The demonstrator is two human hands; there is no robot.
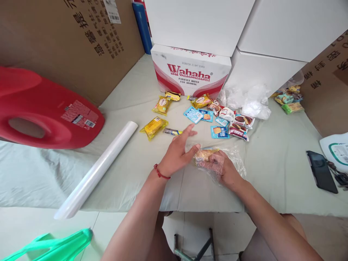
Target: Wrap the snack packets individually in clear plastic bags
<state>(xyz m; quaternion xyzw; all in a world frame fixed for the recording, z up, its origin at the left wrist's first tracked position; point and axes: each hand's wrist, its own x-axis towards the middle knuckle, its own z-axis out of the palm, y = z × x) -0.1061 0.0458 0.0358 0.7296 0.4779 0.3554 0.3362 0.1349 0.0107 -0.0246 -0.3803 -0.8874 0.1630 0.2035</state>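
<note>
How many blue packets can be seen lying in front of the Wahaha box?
4: the leftmost packet, a second packet at its right, a third packet partly under a white packet, and a fourth packet just in front. More may be hidden.

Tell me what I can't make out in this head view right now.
All in the head view:
- Right hand: some fingertips are hidden by the packet and glare on the clear plastic.
- Red jug: cut off by the left edge.
- Green plastic item: cut off by the bottom edge.
- White bottle: cut off by the right edge.
- Front blue packet: print too small.
</note>
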